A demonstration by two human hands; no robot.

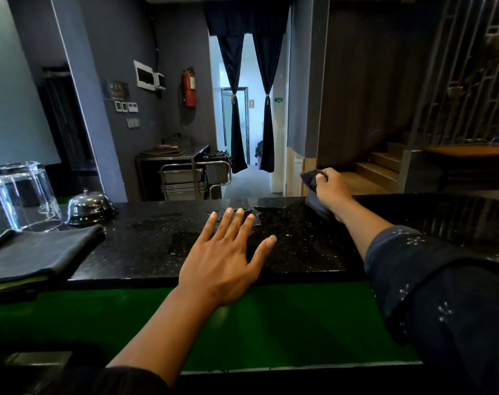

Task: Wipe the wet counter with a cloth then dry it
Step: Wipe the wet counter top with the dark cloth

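The black speckled stone counter [305, 252] runs across the view, with wet patches and droplets near its middle and far edge. My left hand [228, 252] lies flat on it, fingers spread, holding nothing. At the counter's far edge to the right, my right hand [332, 192] grips a dark cloth [314, 199], whose lower part touches the stone. A second dark cloth [37, 252], folded, lies at the left end of the counter.
An upturned clear glass [23, 195] and a chrome service bell [90, 206] stand at the back left. Below the near edge sits a green lower surface [271, 323]. Beyond the counter are a metal trolley [194, 178], a curtained doorway and wooden stairs.
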